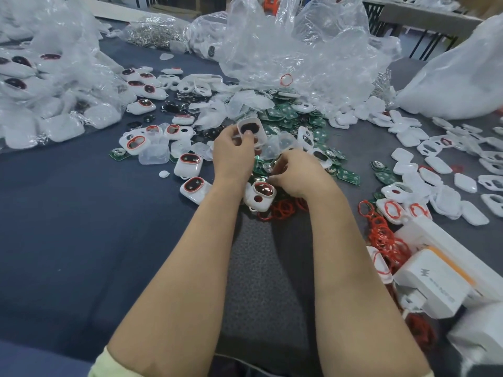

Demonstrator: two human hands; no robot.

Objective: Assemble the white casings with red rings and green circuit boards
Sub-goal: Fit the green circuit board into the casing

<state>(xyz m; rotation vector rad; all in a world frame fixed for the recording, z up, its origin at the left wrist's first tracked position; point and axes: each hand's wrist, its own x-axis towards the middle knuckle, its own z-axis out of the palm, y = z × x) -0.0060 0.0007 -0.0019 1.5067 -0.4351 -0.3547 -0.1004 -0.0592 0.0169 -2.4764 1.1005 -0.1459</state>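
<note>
My left hand (pixel 234 152) holds a white casing (pixel 251 131) up off the surface (pixel 81 227). Its fingers (pixel 249 137) and thumb curl round the casing's edges, and the dark opening faces me, I judge so that I can look into it and seat the next part squarely. My right hand (pixel 296 174) is low over the green circuit boards (pixel 347 176), with its fingers curled down into the heap. The tips are hidden among the boards, so I cannot tell whether they have one pinched. Just under that hand lies a second casing (pixel 260 194) with a red ring already round its window, close by, probably because it comes next. Loose red rings (pixel 284 209) lie beside my right wrist, and more trail off to the right, all within easy reach. Casings with their rings fitted (pixel 190 162) sit to the left of my left forearm, apart from the raw parts, which looks like my done side. Crumpled plastic bags (pixel 299 55) of stock are piled at the far edge. My guess is that a board goes into the held casing next.
</note>
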